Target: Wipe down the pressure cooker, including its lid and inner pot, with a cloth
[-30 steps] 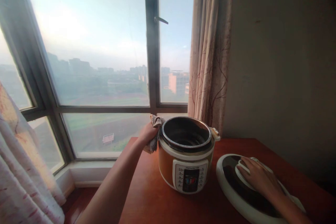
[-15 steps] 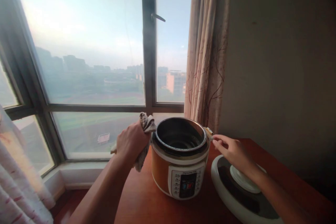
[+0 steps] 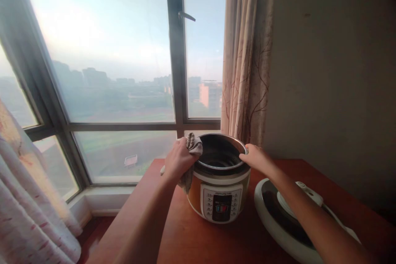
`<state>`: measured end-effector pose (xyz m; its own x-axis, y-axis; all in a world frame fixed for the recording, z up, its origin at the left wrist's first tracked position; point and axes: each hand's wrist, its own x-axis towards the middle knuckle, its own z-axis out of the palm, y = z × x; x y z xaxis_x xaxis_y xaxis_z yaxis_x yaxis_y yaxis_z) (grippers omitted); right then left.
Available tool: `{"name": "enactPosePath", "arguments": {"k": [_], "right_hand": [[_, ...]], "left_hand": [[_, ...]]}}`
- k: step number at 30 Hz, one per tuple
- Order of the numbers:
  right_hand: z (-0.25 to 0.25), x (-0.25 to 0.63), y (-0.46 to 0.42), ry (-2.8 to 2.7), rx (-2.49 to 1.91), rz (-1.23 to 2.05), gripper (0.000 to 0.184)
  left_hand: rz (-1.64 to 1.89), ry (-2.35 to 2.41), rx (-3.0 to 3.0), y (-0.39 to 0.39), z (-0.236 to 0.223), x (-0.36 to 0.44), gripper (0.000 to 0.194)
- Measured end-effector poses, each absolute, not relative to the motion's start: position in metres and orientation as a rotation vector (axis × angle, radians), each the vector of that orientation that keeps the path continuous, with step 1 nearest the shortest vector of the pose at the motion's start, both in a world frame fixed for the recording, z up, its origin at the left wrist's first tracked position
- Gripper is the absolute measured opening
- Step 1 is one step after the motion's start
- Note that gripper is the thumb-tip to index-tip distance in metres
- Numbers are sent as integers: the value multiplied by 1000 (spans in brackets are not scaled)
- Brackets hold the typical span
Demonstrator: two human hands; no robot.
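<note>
An orange and white electric pressure cooker (image 3: 220, 189) stands open on a red-brown wooden table (image 3: 192, 239), its dark inner pot showing. My left hand (image 3: 177, 161) is closed around a crumpled grey cloth (image 3: 192, 148) pressed against the cooker's left rim. My right hand (image 3: 255, 159) grips the cooker's right rim, fingers curled over the edge. The cooker's white and black lid (image 3: 278, 218) lies on the table to the right, under my right forearm.
A large window (image 3: 117, 70) with a dark frame and a latch handle fills the wall behind the table. A patterned curtain (image 3: 246, 62) hangs at the right of the window, and another curtain (image 3: 27, 198) hangs at the lower left. A plain wall stands at the right.
My right hand left the lid and moved up to the cooker's right rim. My left hand with the cloth shifted from the cooker's side up onto its left rim.
</note>
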<state>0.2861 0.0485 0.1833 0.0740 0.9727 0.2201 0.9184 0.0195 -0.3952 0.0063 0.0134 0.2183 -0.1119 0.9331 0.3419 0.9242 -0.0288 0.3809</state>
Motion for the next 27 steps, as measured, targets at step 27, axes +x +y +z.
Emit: {"name": "enactPosePath", "arguments": {"k": [27], "right_hand": [[185, 274, 158, -1594, -2147, 305, 32]], "left_hand": [[885, 2118, 2053, 166, 208, 17, 49]]}}
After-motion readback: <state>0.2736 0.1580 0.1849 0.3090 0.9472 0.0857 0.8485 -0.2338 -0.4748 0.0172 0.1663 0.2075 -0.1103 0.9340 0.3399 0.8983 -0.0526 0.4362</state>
